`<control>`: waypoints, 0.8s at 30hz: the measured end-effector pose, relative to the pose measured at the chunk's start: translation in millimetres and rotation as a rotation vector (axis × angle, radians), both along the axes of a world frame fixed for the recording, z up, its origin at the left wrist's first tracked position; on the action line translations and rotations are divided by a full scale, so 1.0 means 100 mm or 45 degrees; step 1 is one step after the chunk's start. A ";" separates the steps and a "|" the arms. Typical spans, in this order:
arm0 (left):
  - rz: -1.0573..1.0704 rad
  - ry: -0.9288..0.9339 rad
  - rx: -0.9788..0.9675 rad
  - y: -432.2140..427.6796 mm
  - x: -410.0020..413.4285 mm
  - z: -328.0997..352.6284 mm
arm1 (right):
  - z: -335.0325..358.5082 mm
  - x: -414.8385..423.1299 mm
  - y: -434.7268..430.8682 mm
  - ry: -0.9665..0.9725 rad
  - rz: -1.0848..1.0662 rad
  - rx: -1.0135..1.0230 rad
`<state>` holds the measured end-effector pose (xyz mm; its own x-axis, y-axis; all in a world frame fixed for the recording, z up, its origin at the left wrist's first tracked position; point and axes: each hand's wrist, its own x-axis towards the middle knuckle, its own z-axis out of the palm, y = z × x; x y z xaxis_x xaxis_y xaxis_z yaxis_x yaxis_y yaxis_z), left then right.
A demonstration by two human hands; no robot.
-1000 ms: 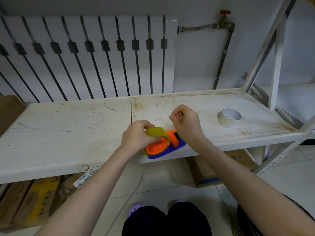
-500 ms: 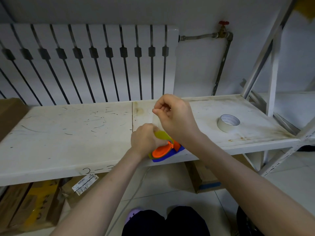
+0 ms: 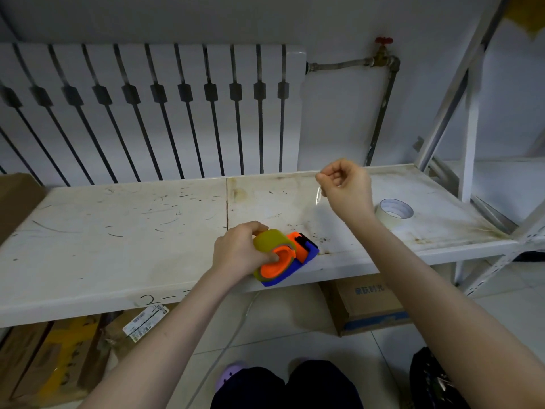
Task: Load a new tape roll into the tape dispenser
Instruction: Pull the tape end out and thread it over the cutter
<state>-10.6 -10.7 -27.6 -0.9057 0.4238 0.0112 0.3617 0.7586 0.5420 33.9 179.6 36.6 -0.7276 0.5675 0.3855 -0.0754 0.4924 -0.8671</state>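
An orange and blue tape dispenser rests at the front edge of the white shelf, with a yellowish tape roll seated in it. My left hand grips the roll and dispenser from the left. My right hand is raised above the shelf to the right, fingers pinched on the end of a clear tape strip that is barely visible. A second, white tape roll lies flat on the shelf just right of my right wrist.
A white radiator and a pipe with a red valve stand behind the shelf. Slanted shelf struts rise at the right. Cardboard boxes sit on the floor under the shelf; another box is at the far left.
My right hand has moved up and to the right, away from the dispenser, drawing the clear tape end out. My left hand has stayed on the roll and dispenser.
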 end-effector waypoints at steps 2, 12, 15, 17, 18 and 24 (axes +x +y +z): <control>-0.010 0.010 0.008 -0.03 -0.01 -0.01 | -0.12 -0.04 0.12 -0.057 -0.050 -0.030; -0.038 0.005 0.039 -0.05 -0.03 -0.03 | -0.71 -0.05 0.36 -0.326 -0.177 -0.138; -0.089 -0.015 -0.034 -0.03 -0.07 0.00 | -0.71 -0.07 0.32 -0.282 -0.176 -0.136; -0.136 -0.005 -0.111 0.03 -0.07 0.06 | -0.64 -0.08 0.26 -0.204 -0.153 -0.093; -0.146 0.012 -0.131 0.07 -0.06 0.09 | -0.59 -0.07 0.23 -0.160 -0.131 -0.062; -0.147 0.144 -0.289 0.32 0.02 0.11 | -0.35 0.00 0.08 -0.021 -0.029 0.068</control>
<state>-9.0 20.9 -16.5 -0.8497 0.5273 0.0025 0.5014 0.8063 0.3139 33.5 187.7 1.3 -0.7211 0.5631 0.4037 -0.0496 0.5392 -0.8407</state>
